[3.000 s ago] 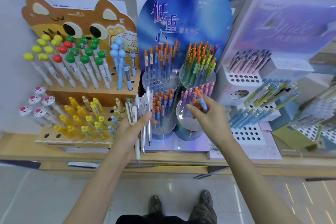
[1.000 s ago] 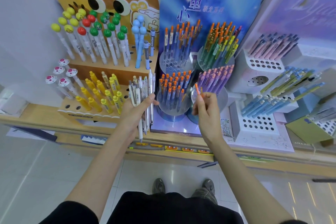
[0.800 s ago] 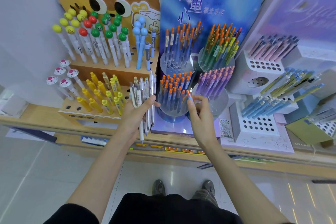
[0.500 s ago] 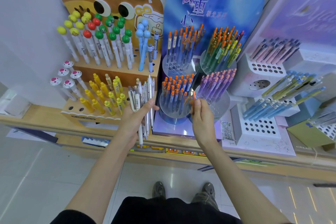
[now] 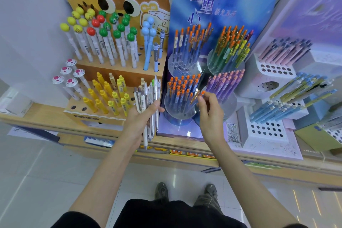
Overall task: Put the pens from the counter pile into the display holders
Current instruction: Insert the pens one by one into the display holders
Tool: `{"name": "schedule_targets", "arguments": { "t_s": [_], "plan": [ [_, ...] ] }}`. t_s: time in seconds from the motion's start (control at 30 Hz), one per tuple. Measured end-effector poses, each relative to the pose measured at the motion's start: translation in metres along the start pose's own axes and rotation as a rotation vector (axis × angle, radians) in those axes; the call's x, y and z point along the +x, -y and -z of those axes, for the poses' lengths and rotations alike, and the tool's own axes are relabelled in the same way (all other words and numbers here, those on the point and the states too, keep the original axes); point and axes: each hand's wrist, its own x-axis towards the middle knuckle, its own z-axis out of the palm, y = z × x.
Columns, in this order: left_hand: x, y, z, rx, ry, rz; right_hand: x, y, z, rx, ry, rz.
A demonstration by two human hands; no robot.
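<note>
A blue-barrelled pen with an orange cap (image 5: 202,92) is pinched between the thumb and fingertips (image 5: 200,100) of the right hand (image 5: 210,113). It is tilted over the round clear acrylic holder (image 5: 174,114) of matching orange-capped pens, at ten o'clock from that hand, apparently so its tip can be steered into a free hole. Whether the tip is already seated cannot be told. A bundle of white and clear plastic pens (image 5: 146,94) is gripped upright in the left hand (image 5: 140,118), at nine o'clock from the holder. The fingers are curled round the bundle and the thumb is pressed across it, probably to keep stock within reach.
</note>
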Motion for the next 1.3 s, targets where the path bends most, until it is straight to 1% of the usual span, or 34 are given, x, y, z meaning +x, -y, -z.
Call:
{"name": "schedule_targets", "arguments": {
  "t_s": [0.13,0.27,0.37,0.47,0.53,0.73,0.87,1.0,1.07,1.17,1.2,1.23,1.3],
  "plan": [
    [0.000,0.000,-0.001,0.009,0.002,-0.020,0.004,-0.003,-0.003,-0.060,-0.009,0.008],
    [0.000,-0.002,-0.002,0.019,0.000,-0.036,0.002,-0.006,-0.006,-0.116,0.039,0.011],
    [0.001,-0.002,-0.002,0.014,0.007,-0.032,0.000,-0.006,-0.006,-0.194,0.080,0.094],
    [0.002,-0.003,-0.004,0.025,0.006,-0.020,0.006,0.000,-0.006,-0.336,0.114,0.223],
    [0.002,-0.003,-0.006,0.023,0.008,-0.020,0.012,0.002,-0.006,-0.406,0.126,0.253],
    [0.003,-0.004,-0.009,-0.008,0.019,-0.043,0.000,-0.011,-0.003,-0.411,0.179,0.193],
    [0.004,-0.004,-0.011,-0.012,0.033,-0.052,0.001,-0.010,-0.007,-0.408,0.144,0.106],
    [0.006,-0.003,-0.015,-0.016,0.043,-0.045,0.011,-0.004,-0.012,-0.554,0.233,0.052],
    [0.008,-0.002,-0.017,-0.020,0.058,-0.041,0.009,-0.002,-0.006,-0.505,0.202,0.028],
    [0.009,-0.002,-0.019,-0.048,0.073,-0.046,0.005,0.004,0.005,-0.312,0.001,0.024],
    [0.010,-0.002,-0.019,-0.057,0.081,-0.046,0.007,0.005,0.008,-0.275,-0.035,0.027],
    [0.010,-0.002,-0.020,-0.062,0.089,-0.045,0.011,0.008,0.009,-0.261,-0.020,0.027],
    [0.011,-0.002,-0.021,-0.059,0.096,-0.041,0.021,0.011,0.009,-0.273,0.106,0.037]
  ]
}}
